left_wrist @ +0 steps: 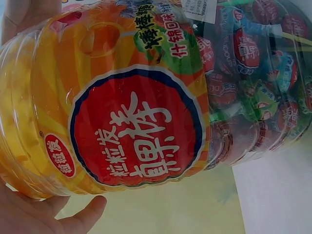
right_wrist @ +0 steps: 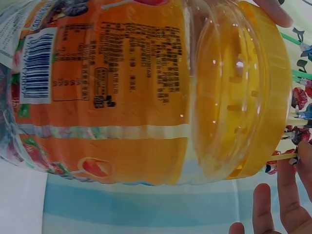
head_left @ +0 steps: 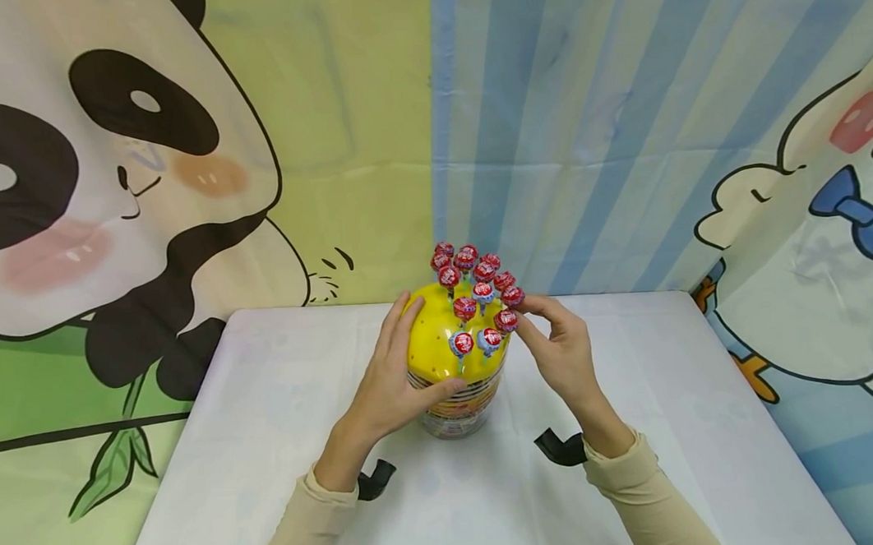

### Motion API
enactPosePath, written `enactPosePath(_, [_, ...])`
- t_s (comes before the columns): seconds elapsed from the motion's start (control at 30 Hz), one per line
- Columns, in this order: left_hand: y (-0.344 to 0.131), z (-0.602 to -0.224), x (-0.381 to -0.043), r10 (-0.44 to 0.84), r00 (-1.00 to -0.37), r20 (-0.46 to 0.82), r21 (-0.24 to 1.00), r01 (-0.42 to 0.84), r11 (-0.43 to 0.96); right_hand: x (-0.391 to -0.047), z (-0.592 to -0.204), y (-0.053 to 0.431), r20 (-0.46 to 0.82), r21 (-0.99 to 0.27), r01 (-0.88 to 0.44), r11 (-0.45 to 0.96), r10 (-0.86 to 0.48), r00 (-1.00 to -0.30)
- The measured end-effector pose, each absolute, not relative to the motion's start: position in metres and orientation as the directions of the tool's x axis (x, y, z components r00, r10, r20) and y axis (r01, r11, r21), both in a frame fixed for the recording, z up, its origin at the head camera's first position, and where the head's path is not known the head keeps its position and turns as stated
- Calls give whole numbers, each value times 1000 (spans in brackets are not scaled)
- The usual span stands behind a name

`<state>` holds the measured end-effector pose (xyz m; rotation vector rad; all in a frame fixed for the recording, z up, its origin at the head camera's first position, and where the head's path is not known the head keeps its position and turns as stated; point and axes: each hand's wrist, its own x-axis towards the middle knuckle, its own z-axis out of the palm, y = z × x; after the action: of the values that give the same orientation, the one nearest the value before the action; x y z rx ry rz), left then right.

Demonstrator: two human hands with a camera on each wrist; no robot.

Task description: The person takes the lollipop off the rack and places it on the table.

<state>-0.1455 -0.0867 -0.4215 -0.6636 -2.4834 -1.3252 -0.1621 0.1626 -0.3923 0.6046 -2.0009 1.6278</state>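
Observation:
A clear plastic candy jar point(left_wrist: 136, 126) with an orange label and wrapped lollipops inside stands upright on the table. Its domed yellow lid point(head_left: 428, 330) has small holes. Several red-and-blue wrapped lollipops point(head_left: 465, 308) stick up out of the lid, mostly toward its back and right side. My left hand point(head_left: 387, 390) grips the jar from the left, fingers around the lid's far side and thumb across the near side. With my right hand point(head_left: 565, 348) I pinch a lollipop point(head_left: 506, 321) at the lid's right edge; a pale yellow stick point(right_wrist: 280, 157) shows by those fingertips in the right wrist view.
The jar is on a white-covered table point(head_left: 265, 397), toward its back edge. Behind hangs a cloth backdrop point(head_left: 370, 144) with a cartoon panda and blue stripes. A black strap end point(head_left: 560, 447) sticks out from the right wrist, and another strap end point(head_left: 376, 479) from the left.

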Motion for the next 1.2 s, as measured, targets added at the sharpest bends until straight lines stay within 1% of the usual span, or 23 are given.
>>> enactPosePath(0.17, [-87, -421, -145, 275, -866, 417, 720, 500, 482, -163, -386, 165, 612, -769, -597, 229, -6, -791])
enactPosePath(0.37, [-86, -422, -145, 277, -866, 415, 723, 499, 478, -160, -375, 171, 560, -794, -525, 308, 31, -828])
enactPosePath(0.47, [-87, -422, -145, 277, -867, 415, 721, 499, 481, -164, -379, 177, 521, -809, -472, 349, 54, -852])
enactPosePath(0.57, [-87, -422, -145, 275, -868, 413, 721, 496, 483, -181, -405, 189, 478, -834, -418, 360, 93, -874])
enactPosePath(0.7, [-87, -422, -145, 275, -869, 412, 724, 495, 479, -206, -445, 205, 398, -881, -330, 338, 153, -905])
enactPosePath(0.9, [-86, -422, -144, 272, -868, 416, 723, 497, 480, -233, -484, 215, 213, -919, -129, 373, 194, -958])
enactPosePath(1.07, [-86, -421, -144, 271, -870, 413, 725, 494, 480, -252, -514, 218, 80, -863, 44, 503, 221, -972])
enactPosePath(1.2, [-87, -421, -144, 271, -872, 407, 730, 489, 478, -261, -532, 218, 1, -806, 132, 576, 224, -975])
